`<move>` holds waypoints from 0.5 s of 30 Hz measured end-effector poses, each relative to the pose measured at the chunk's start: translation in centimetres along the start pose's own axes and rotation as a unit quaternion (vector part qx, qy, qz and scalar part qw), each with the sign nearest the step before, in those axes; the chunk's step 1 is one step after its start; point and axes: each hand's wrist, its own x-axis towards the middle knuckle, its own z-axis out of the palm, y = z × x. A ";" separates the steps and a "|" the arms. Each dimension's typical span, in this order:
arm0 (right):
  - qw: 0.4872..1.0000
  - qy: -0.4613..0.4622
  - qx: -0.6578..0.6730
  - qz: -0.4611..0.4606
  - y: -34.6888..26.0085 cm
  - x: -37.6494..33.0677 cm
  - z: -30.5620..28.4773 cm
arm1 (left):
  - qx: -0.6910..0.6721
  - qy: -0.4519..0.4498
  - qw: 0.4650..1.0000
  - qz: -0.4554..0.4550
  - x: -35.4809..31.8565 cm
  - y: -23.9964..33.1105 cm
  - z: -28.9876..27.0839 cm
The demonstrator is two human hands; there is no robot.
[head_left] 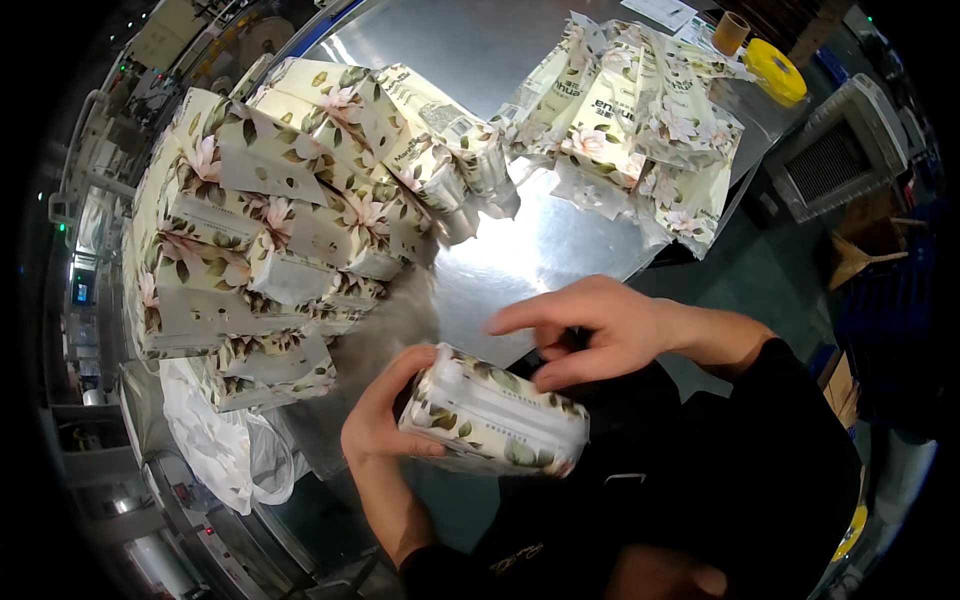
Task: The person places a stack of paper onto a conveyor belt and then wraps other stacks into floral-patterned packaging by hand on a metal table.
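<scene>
— What's the grip?
— The left hand [378,412] is closed around one end of a floral soft pack [500,425], its fingers over the upper corner and its thumb across the near face.
— So where does the pack lie from there?
— It reaches out to the right of that hand, tilted down toward its free end, in front of the dark clothing [690,470] and by the near edge of the metal table [500,270].
— And the right hand [605,325]?
— Above the pack, holding nothing: index finger stretched leftward, thumb spread below it at the pack's upper edge. Whether the thumb touches, I can't tell.
— Anything around them?
— A pile of similar packs [270,220] beyond the left hand, and flat floral wrappers [640,120] at the table's far right.
</scene>
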 end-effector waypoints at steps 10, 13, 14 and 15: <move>0.972 -0.180 0.090 0.120 0.8 6.3 1.6 | -0.143 -0.029 0.988 0.041 0.6 -4.3 0.3; 0.966 -0.222 0.074 0.106 -0.4 6.1 1.0 | -0.119 -0.034 0.987 0.106 0.5 -3.9 0.7; 0.968 -0.228 0.072 0.077 0.3 6.1 1.5 | -0.108 -0.037 0.985 0.128 0.6 -3.5 0.9; 0.961 -0.244 0.089 0.095 0.1 6.2 1.4 | -0.094 -0.047 0.988 0.117 0.6 -3.2 0.8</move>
